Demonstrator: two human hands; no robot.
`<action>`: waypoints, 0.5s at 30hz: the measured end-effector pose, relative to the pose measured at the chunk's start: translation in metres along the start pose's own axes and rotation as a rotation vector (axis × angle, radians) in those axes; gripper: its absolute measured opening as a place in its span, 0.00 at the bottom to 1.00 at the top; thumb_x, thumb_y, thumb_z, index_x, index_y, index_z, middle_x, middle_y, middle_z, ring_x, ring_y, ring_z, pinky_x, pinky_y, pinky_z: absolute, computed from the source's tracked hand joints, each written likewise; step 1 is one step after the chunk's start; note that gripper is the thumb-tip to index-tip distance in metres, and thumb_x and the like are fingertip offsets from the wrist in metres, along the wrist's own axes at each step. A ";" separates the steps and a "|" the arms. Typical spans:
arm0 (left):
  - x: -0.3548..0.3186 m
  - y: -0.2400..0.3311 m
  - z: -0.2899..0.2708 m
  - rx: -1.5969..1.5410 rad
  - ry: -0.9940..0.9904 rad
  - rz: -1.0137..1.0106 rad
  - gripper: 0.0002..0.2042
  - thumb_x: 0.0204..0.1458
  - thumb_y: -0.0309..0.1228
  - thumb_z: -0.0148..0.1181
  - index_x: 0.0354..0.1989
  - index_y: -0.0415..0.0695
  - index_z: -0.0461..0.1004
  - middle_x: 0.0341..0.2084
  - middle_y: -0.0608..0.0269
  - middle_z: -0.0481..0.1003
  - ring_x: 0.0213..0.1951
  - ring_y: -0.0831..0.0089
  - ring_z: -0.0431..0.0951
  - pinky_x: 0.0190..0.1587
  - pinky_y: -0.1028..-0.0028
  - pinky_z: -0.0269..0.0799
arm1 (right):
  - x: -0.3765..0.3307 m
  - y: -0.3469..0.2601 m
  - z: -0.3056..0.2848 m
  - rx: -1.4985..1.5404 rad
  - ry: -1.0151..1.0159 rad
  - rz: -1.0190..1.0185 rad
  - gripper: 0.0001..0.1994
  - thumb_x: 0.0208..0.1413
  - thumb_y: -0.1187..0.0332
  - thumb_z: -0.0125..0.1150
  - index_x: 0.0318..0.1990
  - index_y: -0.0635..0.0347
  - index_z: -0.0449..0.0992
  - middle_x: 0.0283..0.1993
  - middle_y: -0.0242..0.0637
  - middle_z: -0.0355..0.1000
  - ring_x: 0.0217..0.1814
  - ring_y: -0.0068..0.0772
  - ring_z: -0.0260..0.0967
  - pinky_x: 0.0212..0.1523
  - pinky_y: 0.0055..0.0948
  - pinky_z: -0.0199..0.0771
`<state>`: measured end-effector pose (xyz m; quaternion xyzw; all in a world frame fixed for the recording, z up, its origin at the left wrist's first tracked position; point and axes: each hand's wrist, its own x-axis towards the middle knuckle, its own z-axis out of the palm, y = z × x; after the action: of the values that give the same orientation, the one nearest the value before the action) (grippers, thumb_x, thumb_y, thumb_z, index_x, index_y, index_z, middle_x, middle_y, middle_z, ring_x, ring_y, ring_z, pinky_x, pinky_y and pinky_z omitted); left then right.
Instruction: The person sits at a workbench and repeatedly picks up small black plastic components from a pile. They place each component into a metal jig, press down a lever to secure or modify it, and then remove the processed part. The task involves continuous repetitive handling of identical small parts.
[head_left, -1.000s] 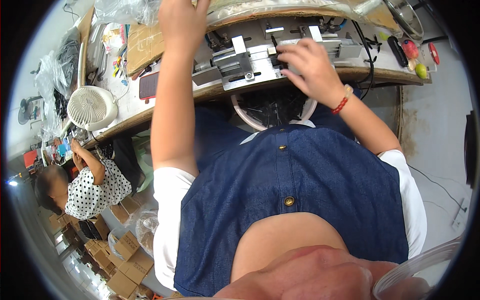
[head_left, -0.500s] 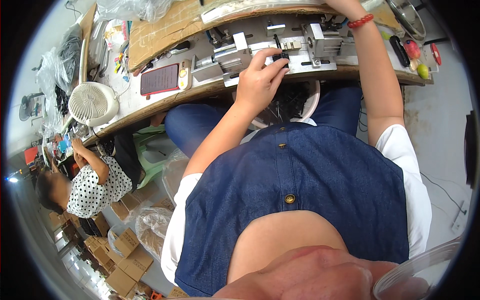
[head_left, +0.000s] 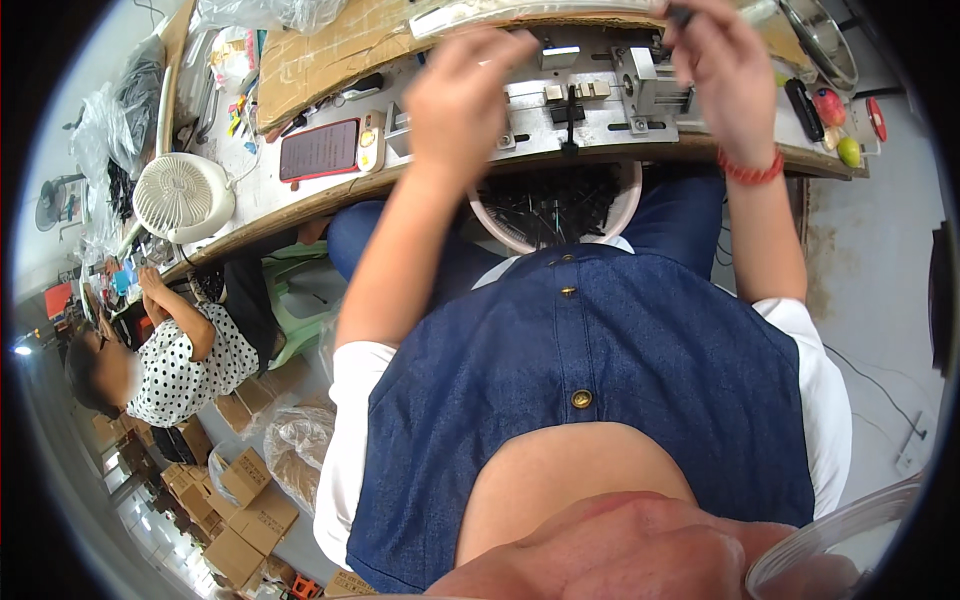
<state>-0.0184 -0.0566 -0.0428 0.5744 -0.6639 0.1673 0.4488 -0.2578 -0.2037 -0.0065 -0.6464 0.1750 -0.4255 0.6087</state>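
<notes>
A metal clamping jig stands on the bench, with a slim black part lying across its middle and reaching over the front edge. My left hand, smeared by motion, hovers over the jig's left side and hides much of it; whether it holds anything cannot be made out. Above the jig's right end is my right hand, with a red bead bracelet at the wrist. Its fingertips pinch a small black piece, whose exact kind is unclear.
Below the bench edge, a pale basket contains many black parts. A red-edged phone and white fan occupy the left bench; cardboard lies behind. Fruit sits far right. A co-worker sits at left.
My left hand has lifted off the black part and moved up and left. My right hand has come back nearer from the far edge with a small black piece in its fingers.
</notes>
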 end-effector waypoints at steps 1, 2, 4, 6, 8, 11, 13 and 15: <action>0.015 -0.012 -0.012 0.116 -0.074 -0.109 0.23 0.48 0.14 0.57 0.48 0.53 0.85 0.43 0.61 0.81 0.41 0.62 0.82 0.42 0.68 0.80 | -0.019 -0.002 0.009 -0.204 -0.067 -0.068 0.11 0.63 0.73 0.62 0.51 0.59 0.80 0.53 0.39 0.76 0.46 0.28 0.73 0.41 0.24 0.74; 0.033 -0.039 -0.019 0.348 -0.072 0.054 0.16 0.52 0.15 0.59 0.47 0.45 0.84 0.42 0.59 0.82 0.38 0.65 0.84 0.40 0.70 0.81 | -0.039 -0.002 0.019 -0.398 -0.126 -0.152 0.12 0.62 0.77 0.62 0.52 0.59 0.80 0.57 0.41 0.75 0.48 0.25 0.73 0.43 0.22 0.74; 0.067 -0.074 -0.025 0.375 -0.124 0.010 0.13 0.49 0.24 0.60 0.44 0.44 0.84 0.47 0.57 0.79 0.51 0.54 0.75 0.56 0.61 0.71 | -0.060 0.007 0.033 -0.708 -0.249 -0.303 0.10 0.60 0.75 0.64 0.49 0.56 0.81 0.58 0.34 0.74 0.51 0.33 0.72 0.48 0.29 0.76; 0.082 -0.093 -0.035 0.437 -0.232 -0.006 0.12 0.50 0.26 0.59 0.41 0.44 0.84 0.49 0.58 0.79 0.53 0.55 0.74 0.57 0.61 0.71 | -0.061 0.023 0.043 -0.936 -0.345 -0.436 0.11 0.57 0.75 0.66 0.47 0.58 0.79 0.58 0.35 0.74 0.57 0.41 0.69 0.56 0.34 0.75; 0.096 -0.102 -0.032 0.426 -0.348 0.035 0.10 0.50 0.27 0.58 0.38 0.44 0.84 0.50 0.59 0.79 0.54 0.55 0.73 0.57 0.62 0.72 | -0.065 0.041 0.048 -1.014 -0.331 -0.446 0.10 0.56 0.75 0.65 0.46 0.59 0.78 0.58 0.36 0.74 0.56 0.44 0.68 0.57 0.35 0.75; 0.102 -0.101 -0.023 0.384 -0.315 0.054 0.09 0.56 0.28 0.58 0.41 0.44 0.83 0.44 0.57 0.81 0.50 0.53 0.78 0.53 0.61 0.75 | -0.061 0.054 0.050 -1.131 -0.326 -0.472 0.09 0.55 0.74 0.63 0.44 0.60 0.78 0.58 0.36 0.74 0.56 0.44 0.68 0.58 0.36 0.75; 0.103 -0.093 -0.020 0.319 -0.238 0.010 0.09 0.58 0.28 0.58 0.44 0.44 0.82 0.41 0.56 0.81 0.46 0.52 0.80 0.51 0.61 0.76 | -0.061 0.058 0.050 -1.183 -0.322 -0.495 0.09 0.55 0.74 0.61 0.44 0.60 0.78 0.58 0.35 0.74 0.55 0.43 0.68 0.58 0.36 0.75; 0.101 -0.079 -0.019 0.243 -0.139 -0.065 0.10 0.59 0.28 0.59 0.47 0.43 0.80 0.38 0.54 0.81 0.43 0.50 0.81 0.48 0.61 0.77 | -0.063 0.059 0.050 -1.215 -0.312 -0.513 0.09 0.54 0.74 0.59 0.43 0.60 0.78 0.57 0.35 0.74 0.55 0.43 0.68 0.57 0.35 0.75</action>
<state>0.0678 -0.1267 0.0235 0.6558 -0.6494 0.1916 0.3339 -0.2382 -0.1365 -0.0781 -0.9487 0.1342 -0.2842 0.0353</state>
